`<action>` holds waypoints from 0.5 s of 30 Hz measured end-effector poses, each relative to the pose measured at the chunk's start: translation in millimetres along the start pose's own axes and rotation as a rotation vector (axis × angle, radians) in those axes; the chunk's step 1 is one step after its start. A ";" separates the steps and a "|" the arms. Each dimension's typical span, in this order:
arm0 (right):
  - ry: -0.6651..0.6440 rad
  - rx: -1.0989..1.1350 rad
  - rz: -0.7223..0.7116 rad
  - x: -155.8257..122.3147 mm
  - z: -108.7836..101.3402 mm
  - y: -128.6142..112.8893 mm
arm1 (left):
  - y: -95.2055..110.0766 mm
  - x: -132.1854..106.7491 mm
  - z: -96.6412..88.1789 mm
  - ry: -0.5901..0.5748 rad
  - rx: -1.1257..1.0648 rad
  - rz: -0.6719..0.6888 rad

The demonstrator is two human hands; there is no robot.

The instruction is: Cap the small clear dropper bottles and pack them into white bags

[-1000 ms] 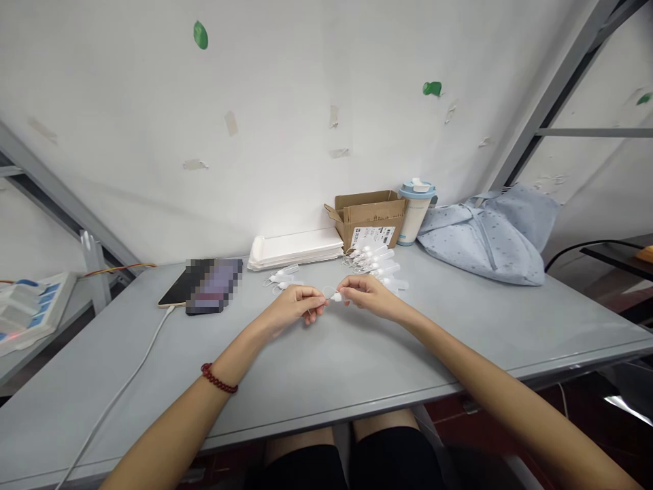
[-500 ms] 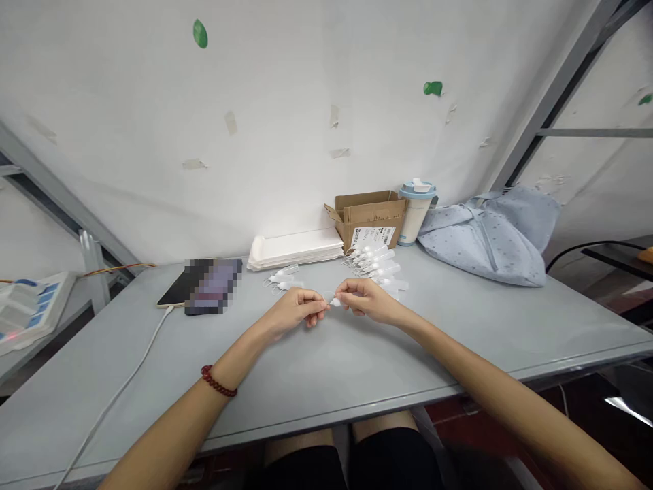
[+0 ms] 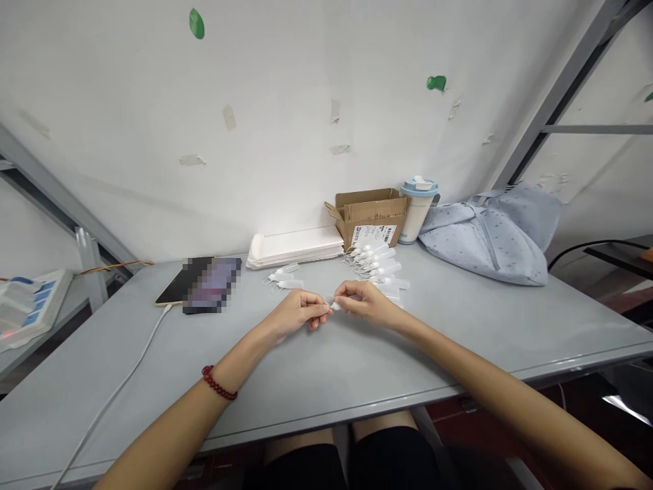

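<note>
Over the middle of the desk, my left hand (image 3: 300, 312) and my right hand (image 3: 364, 299) are pinched close together, almost touching. Between the fingertips shows a small white tip (image 3: 335, 306), with what looks like a thin clear loop at it; the rest is covered by my fingers. Just behind my right hand lies a cluster of small translucent white bottles (image 3: 380, 262) with thin loops at their narrow ends. A few similar bottles (image 3: 286, 275) lie behind my left hand.
Behind are a stack of white envelopes (image 3: 296, 246), an open cardboard box (image 3: 375, 218), a blue-lidded cup (image 3: 415, 212) and a pale blue cloth bag (image 3: 490, 238). Two phones (image 3: 211, 286) lie at the left, with a white cable (image 3: 130, 381) trailing to the desk's front edge.
My hands remain pinched together, with my right fingers a little lower and closer around the small white tip. The camera view has shifted slightly.
</note>
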State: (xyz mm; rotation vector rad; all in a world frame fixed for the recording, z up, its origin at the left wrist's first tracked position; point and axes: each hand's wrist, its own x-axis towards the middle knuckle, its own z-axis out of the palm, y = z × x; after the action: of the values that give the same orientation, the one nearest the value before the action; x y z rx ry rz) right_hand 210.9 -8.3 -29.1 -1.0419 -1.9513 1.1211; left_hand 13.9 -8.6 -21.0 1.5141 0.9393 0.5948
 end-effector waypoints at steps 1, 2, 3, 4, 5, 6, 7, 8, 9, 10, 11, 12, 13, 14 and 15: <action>0.000 -0.002 0.001 0.1 0.1 -0.2 | -0.2 0.1 -0.1 -0.005 -0.004 0.001; 0.001 0.001 0.002 0.2 0.3 -0.7 | -0.3 0.2 -0.4 -0.009 -0.010 0.002; 0.005 0.009 0.006 0.5 0.5 -1.7 | -0.2 0.4 -1.1 -0.015 -0.020 0.003; 0.013 0.021 0.012 0.8 0.7 -3.0 | 0.0 0.7 -2.0 -0.019 -0.036 0.002; 0.021 0.040 0.024 1.1 0.7 -4.7 | 0.3 1.1 -3.1 -0.017 -0.056 0.000; 0.031 0.062 0.037 1.4 0.6 -6.7 | 0.7 1.5 -4.4 -0.012 -0.078 -0.004; 0.040 0.086 0.049 1.7 0.3 -8.7 | 1.1 2.0 -5.8 -0.001 -0.100 -0.008; 0.048 0.110 0.058 2.0 -0.1 -10.6 | 1.5 2.5 -7.1 0.012 -0.118 -0.013; 0.055 0.131 0.062 2.2 -0.6 -12.2 | 1.8 3.0 -8.4 0.026 -0.132 -0.019; 0.060 0.146 0.064 2.3 -1.1 -13.3 | 2.2 3.4 -9.4 0.039 -0.138 -0.025; 0.063 0.154 0.066 2.4 -1.5 -14.0 | 2.5 3.6 -10.2 0.047 -0.140 -0.029; 0.067 0.155 0.068 2.4 -1.7 -14.3 | 2.9 3.7 -10.7 0.052 -0.135 -0.030; 0.069 0.153 0.071 2.4 -1.8 -14.3 | 3.4 3.5 -10.9 0.054 -0.125 -0.028; 0.071 0.149 0.073 2.3 -1.8 -14.1 | 3.9 3.2 -10.8 0.055 -0.112 -0.024; 0.072 0.145 0.072 2.2 -1.8 -13.9 | 4.5 2.8 -10.4 0.054 -0.097 -0.017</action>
State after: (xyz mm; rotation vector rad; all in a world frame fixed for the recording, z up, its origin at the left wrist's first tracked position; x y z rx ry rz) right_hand 207.0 -10.2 -15.6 -1.0664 -1.7616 1.2276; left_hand 7.9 -0.3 -15.3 1.4089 0.9502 0.6621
